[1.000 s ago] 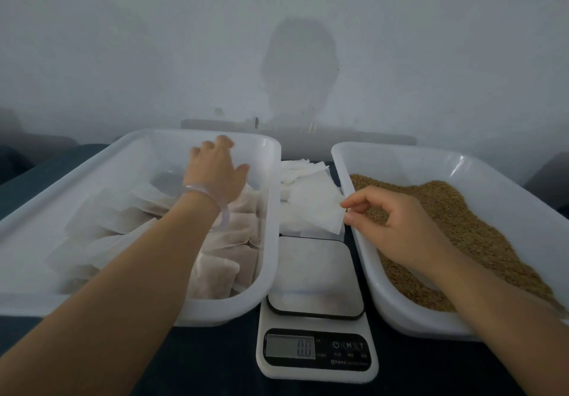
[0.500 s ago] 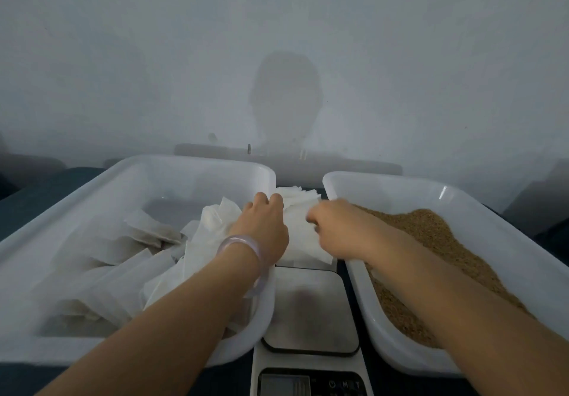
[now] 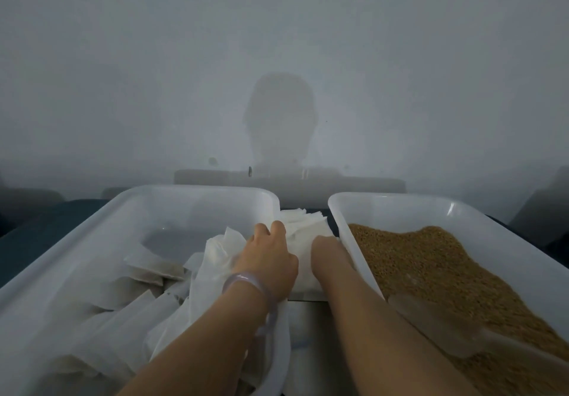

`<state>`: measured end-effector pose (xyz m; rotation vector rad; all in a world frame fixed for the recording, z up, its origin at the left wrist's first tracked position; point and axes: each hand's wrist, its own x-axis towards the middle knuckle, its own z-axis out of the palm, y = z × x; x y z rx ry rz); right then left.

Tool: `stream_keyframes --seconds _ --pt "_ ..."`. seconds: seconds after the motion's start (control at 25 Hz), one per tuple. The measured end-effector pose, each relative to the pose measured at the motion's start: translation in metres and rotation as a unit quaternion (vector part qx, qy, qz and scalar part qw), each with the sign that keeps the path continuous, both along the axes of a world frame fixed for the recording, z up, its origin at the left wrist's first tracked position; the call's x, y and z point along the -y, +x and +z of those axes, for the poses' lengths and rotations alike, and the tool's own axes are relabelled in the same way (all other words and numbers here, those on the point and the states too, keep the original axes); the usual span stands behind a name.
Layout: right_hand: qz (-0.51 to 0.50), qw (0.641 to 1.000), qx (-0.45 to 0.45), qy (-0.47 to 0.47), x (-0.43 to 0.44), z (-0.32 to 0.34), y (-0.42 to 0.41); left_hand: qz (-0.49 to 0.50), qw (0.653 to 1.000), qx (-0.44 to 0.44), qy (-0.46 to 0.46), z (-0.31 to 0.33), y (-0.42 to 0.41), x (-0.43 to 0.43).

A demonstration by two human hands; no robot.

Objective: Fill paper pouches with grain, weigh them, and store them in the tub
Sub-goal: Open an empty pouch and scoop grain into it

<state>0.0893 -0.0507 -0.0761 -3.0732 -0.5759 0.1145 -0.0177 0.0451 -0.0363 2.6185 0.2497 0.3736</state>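
The left tub [image 3: 191, 190], of cloudy white plastic with rounded corners, holds flat filled pouches [image 3: 144, 268] lying at mixed angles, plus a crumpled white sheet [image 3: 215, 260] against its wall nearest the pile. That pile of empty paper pouches [image 3: 304, 223] sits on the dark counter [image 3: 46, 232] between the tubs, its long axis running away from the person, the far corners fanned. To the right of the pile, a matching tub [image 3: 400, 200] holds heaped brown grain [image 3: 431, 260] and a clear scoop [image 3: 431, 321] with its handle pointing toward the person. The scale [image 3: 308, 318] lies just in front of the pile. The left hand [image 3: 268, 257], with a pale bracelet [image 3: 246, 281] on the wrist, and the right hand [image 3: 324, 249] both rest on the pile; their fingers bend out of sight, so I cannot tell whether they grasp anything.
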Motion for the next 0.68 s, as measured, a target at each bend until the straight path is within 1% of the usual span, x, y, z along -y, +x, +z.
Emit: stream_keyframes --seconds 0.04,0.16,0.32,0.44,0.52,0.56,0.64,0.68 --pt "-0.012 1.000 0.001 0.005 -0.001 -0.001 0.001 0.000 1.000 0.000 -0.003 0.000 0.000 0.000" --pt "-0.030 0.999 -0.001 -0.027 -0.002 0.003 -0.002 -0.006 1.000 0.000 -0.007 -0.001 0.000 -0.001" --pt "-0.058 0.998 -0.031 0.004 0.000 0.003 0.000 -0.007 1.000 -0.015 -0.026 -0.001 -0.001 -0.002" --pt "-0.022 0.999 -0.031 -0.032 0.004 0.004 -0.003 -0.005 0.999 -0.014 -0.029 -0.002 -0.001 -0.002" --pt "-0.026 0.998 -0.022 -0.055 0.006 0.005 -0.006 -0.001 0.999 -0.014 -0.033 -0.003 -0.002 -0.004" --pt "-0.043 0.997 -0.013 -0.055 0.006 0.005 -0.008 0.000 0.999 -0.014 -0.034 -0.003 -0.002 -0.004" --pt "-0.046 0.998 -0.002 -0.035 0.003 0.008 -0.009 0.000 0.999 -0.017 -0.037 -0.004 -0.002 -0.004" --pt "-0.039 0.998 -0.002 -0.041 0.001 0.008 -0.005 0.000 0.999 -0.018 -0.036 -0.005 -0.002 -0.005"
